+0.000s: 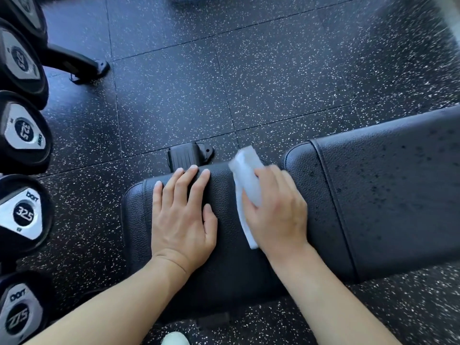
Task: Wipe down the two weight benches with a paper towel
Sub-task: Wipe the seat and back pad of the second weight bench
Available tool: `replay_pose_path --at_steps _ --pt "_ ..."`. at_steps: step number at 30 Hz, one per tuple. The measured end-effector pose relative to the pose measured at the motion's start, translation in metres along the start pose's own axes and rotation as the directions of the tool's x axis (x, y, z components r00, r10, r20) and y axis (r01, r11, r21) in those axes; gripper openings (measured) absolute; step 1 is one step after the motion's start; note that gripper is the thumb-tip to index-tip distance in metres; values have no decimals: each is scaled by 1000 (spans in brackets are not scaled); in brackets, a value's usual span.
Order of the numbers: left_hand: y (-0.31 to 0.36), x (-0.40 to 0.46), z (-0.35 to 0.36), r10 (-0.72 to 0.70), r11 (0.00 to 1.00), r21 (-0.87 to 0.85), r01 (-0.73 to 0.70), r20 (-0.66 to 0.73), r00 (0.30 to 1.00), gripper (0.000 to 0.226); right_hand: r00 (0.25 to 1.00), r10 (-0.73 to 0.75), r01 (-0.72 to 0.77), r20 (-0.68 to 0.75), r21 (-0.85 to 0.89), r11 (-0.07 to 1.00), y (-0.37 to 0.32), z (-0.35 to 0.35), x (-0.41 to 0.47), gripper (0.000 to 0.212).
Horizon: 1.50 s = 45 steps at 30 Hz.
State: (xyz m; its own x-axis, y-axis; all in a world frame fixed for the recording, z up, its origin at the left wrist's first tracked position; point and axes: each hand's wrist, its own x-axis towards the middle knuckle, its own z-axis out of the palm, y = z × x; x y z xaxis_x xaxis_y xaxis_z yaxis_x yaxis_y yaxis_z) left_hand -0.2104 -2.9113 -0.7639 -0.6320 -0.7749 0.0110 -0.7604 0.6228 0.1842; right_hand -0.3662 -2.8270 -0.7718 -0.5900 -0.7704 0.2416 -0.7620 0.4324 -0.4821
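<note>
At the centre of the frame we press a folded paper towel (246, 175) onto the black seat pad (224, 235) of a weight bench with our right hand (276, 210), fingers curled round the sheet, while our left hand (183, 215) lies flat and spread on the pad, holding nothing. The longer back pad (398, 190) at right carries dark speckles and looks unwiped to us; no second bench is in view, so most of the job seems left. Dumbbells (23, 131) line the left edge.
</note>
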Motion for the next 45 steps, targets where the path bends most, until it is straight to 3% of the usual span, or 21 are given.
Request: replay_pose_path --at_steps 4,8,12,24,27,30,33,38,40,45 --pt "0 0 0 -8 1000 -3 8 -7 1000 64 994 59 -60 87 8 998 -16 15 58 25" --pt "-2 1 -2 -12 1000 0 12 -10 1000 64 981 -67 65 184 17 998 -8 10 58 22" --pt "-6 -1 -2 -4 1000 -20 5 28 1000 65 968 -175 182 178 -28 983 12 5 44 23" --pt "-17 0 -23 11 972 -231 32 185 983 63 938 -112 151 328 -97 984 -19 18 79 28" --pt "-30 2 -35 -97 972 -197 130 171 981 58 917 -128 161 377 -57 985 -24 25 88 30" --pt "-39 5 -37 -274 948 -122 295 160 948 55 852 -188 212 488 7 977 -34 34 102 31" --pt "-28 10 -26 -393 911 -72 405 136 909 58 715 -209 221 667 68 973 -46 48 120 26" --pt "-24 7 -13 -419 905 -73 419 27 908 63 469 -226 75 854 216 974 -48 67 141 28" --pt "-26 9 -13 -420 905 -70 420 25 907 63 426 -267 13 864 290 957 -37 59 149 33" --pt "-22 11 -15 -424 902 -67 426 33 905 65 398 -329 34 856 345 938 10 30 158 34"
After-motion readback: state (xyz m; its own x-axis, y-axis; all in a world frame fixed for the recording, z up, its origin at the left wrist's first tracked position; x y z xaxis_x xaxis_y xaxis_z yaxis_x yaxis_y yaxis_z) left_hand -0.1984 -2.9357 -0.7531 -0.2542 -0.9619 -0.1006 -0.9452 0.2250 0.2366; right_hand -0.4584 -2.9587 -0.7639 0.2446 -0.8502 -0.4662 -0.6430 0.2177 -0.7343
